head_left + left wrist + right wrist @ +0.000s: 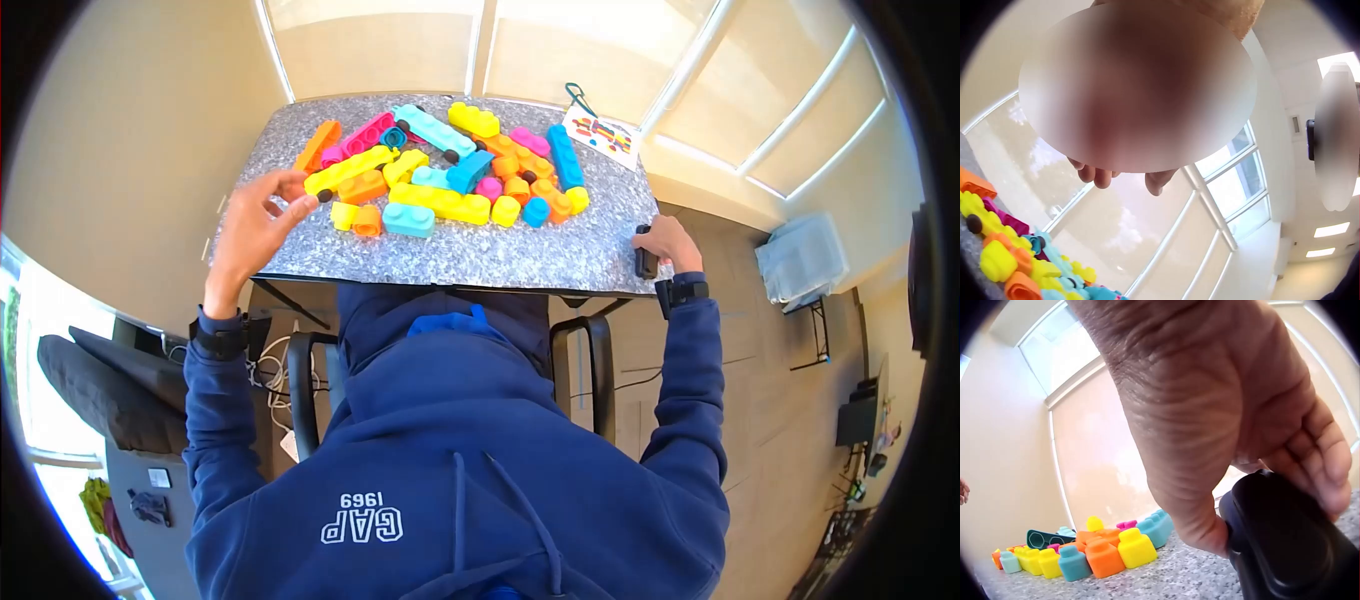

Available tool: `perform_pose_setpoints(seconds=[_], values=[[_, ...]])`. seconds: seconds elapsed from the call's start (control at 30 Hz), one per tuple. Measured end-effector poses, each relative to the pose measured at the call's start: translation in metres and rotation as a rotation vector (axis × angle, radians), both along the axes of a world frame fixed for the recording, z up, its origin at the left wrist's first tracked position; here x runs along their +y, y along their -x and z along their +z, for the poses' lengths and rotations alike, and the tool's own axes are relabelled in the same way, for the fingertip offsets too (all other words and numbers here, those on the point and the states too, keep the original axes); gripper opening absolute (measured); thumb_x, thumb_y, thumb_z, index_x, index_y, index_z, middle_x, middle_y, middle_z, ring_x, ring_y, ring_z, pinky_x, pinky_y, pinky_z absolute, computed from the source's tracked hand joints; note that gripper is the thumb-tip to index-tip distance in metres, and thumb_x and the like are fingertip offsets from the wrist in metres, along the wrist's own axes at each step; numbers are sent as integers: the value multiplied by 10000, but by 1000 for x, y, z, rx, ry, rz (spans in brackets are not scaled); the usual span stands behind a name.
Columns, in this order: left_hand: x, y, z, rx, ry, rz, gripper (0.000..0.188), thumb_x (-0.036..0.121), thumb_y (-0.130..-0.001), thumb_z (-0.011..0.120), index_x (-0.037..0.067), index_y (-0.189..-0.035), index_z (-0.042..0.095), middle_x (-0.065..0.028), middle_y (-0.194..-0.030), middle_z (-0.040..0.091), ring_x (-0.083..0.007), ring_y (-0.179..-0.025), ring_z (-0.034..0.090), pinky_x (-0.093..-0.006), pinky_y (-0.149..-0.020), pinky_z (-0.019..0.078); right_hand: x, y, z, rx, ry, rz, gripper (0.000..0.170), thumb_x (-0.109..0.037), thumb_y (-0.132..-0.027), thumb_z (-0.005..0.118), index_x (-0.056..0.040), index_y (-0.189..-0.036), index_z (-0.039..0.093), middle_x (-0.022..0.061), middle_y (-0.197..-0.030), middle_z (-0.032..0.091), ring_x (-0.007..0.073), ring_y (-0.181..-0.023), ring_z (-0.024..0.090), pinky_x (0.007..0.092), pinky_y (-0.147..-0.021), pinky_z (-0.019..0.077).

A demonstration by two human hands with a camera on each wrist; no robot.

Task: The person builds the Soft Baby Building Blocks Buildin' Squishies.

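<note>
My left hand (254, 222) is at the left side of the table, thumb and fingers apart, beside a long yellow toy block piece (350, 170) with dark wheels. In the left wrist view most of that hand is blurred out; its fingertips (1102, 179) hang with nothing between them. At the table's right edge my right hand (672, 242) grips a rounded black device (645, 255). Up close in the right wrist view, the thumb presses one side of the black device (1279, 531) and curled fingers lie on the other.
Colourful toy blocks, some joined, crowd the speckled grey table (500, 260). Among them are a long yellow block (440, 202), a light-blue wheeled piece (432, 132) and a blue bar (565, 157). A picture card (605, 135) lies at the back right. Chair armrests flank the person.
</note>
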State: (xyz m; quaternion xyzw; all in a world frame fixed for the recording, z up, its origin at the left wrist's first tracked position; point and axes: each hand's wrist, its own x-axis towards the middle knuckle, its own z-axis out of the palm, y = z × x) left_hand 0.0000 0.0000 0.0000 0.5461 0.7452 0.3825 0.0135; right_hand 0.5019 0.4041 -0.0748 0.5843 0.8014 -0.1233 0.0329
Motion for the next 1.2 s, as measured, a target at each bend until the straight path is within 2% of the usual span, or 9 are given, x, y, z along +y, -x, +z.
perform_pose_setpoints(seconds=[0.13,0.17,0.27,0.3,0.6,0.73,0.83,0.97,1.2], values=[[-2,29,-31,50,80,57,365,232,-936,862,-17,-1185,767,-134,-959,807,-229,-858,769,-366,-774,587,26,-3,-28,39,-154,95,593,-394,-786,780,175,-947,738,326,-829,759,415,-702,776,477,-681,632],[-1,43,-44,93,65,61,358,249,-937,858,-22,-1155,773,-162,-980,810,-274,-887,787,-390,-807,602,20,9,-15,-25,-37,5,588,-373,-791,788,126,-1099,744,355,-1109,762,488,-1055,757,528,-932,622],[1,73,-70,151,111,104,328,262,-955,843,6,-1149,777,-138,-990,807,-239,-899,766,-381,-819,595,38,7,-41,-39,-194,88,564,-348,-813,777,104,-1147,722,357,-1172,744,505,-1120,730,546,-994,600],[2,79,-76,137,115,121,345,278,-943,843,-18,-1109,778,-180,-1021,810,-309,-930,792,-417,-835,610,40,5,-45,-41,-188,74,547,-337,-833,771,89,-1171,707,362,-1220,724,517,-1171,703,558,-1037,577],[56,107,-87,300,34,98,239,178,-923,795,20,-1101,763,-158,-1055,774,-390,-1014,734,-473,-905,579,22,4,-42,-47,-229,75,614,-444,-905,815,36,-1262,677,310,-1234,726,482,-1198,687,548,-1029,560],[89,126,-109,418,10,-101,232,128,-902,769,30,-1112,756,-169,-1121,761,-399,-1073,713,-495,-957,572,6,12,-47,22,-454,169,508,-374,-930,826,13,-1234,702,253,-1204,735,440,-1177,688,526,-984,567],[105,128,-122,436,98,-108,314,120,-883,766,31,-1183,741,-195,-1154,756,-413,-1124,701,-496,-1009,565,-17,29,-39,234,-591,333,432,-289,-930,831,-10,-1241,720,234,-1209,739,433,-1158,691,505,-971,575],[109,121,-128,418,190,-92,365,140,-883,762,13,-1222,713,-235,-1197,749,-428,-1179,691,-509,-1021,559,-56,56,-33,400,-600,516,372,-264,-929,833,-34,-1211,754,214,-1147,761,406,-1099,719,494,-921,589],[134,130,-132,430,351,-74,388,201,-865,794,12,-1192,704,-240,-1151,760,-439,-1130,713,-535,-968,569,-91,110,-16,425,-461,604,322,-262,-943,811,-53,-1180,750,171,-1091,770,386,-1036,733,486,-873,595]])
